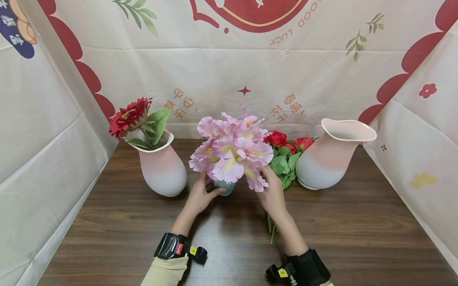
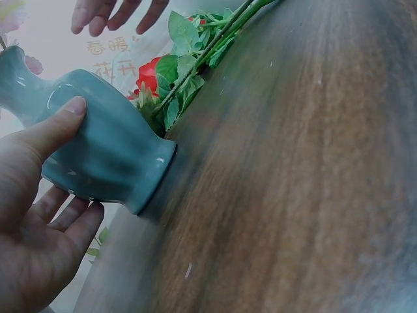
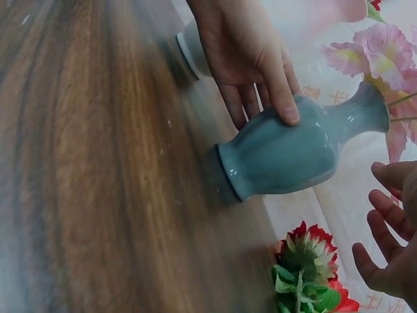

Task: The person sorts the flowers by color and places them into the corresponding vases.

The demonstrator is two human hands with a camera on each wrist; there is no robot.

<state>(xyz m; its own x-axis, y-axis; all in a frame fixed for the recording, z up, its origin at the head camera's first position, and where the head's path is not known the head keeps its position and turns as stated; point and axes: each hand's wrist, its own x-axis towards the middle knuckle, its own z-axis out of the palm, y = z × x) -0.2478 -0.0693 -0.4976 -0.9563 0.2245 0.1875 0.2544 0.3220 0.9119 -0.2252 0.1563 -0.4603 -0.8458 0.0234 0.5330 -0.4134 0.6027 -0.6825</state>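
Observation:
A glossy teal vase (image 1: 224, 188) stands upright on the wooden table, mostly hidden in the head view by the bunch of pink flowers (image 1: 232, 149) in its mouth. My left hand (image 1: 200, 195) grips the vase's body, thumb on the near side and fingers around the far side. In the left wrist view the vase (image 2: 98, 137) shows its thumb and finger contact plainly. Beside the blossoms is my right hand (image 1: 273, 196), its fingers loosely bent. The right wrist view shows this hand (image 3: 394, 235) apart from the vase (image 3: 293, 147), holding nothing.
At left, a pink-and-white vase (image 1: 162, 171) holds a red flower (image 1: 130, 117) with green leaves. A similar vase (image 1: 327, 159) stands at right. Red roses (image 1: 277, 138) with green stems lie on the table (image 1: 143, 222) behind my right hand. Printed cloth (image 1: 229, 71) encloses the back and sides.

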